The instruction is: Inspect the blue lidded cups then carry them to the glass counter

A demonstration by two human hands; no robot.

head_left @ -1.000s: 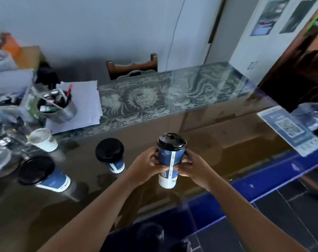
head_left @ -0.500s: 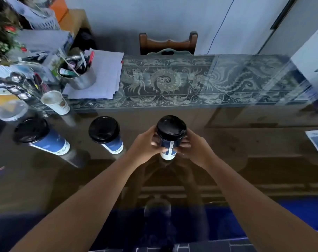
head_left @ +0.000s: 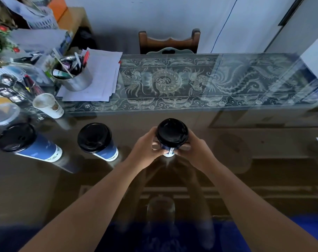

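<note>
A blue paper cup with a black lid (head_left: 172,133) stands upright at the middle of the glass counter (head_left: 245,160), seen almost from straight above. My left hand (head_left: 145,150) grips its left side and my right hand (head_left: 196,151) grips its right side, fingers curled round the blue wall under the lid. Whether its base touches the glass I cannot tell. Two more blue cups with black lids stand to the left: one (head_left: 97,140) close by, another (head_left: 25,142) near the left edge.
At the back left are a metal tin of pens (head_left: 72,75) on a stack of papers (head_left: 101,75), a white open cup (head_left: 48,105), a clear plastic lid (head_left: 3,113) and spoons. A wooden chair back (head_left: 169,40) rises behind the patterned strip.
My view has tilted down and swung left, so the cup is now seen from above. Both hands keep their hold on the cup, which has come lower toward the glass.
</note>
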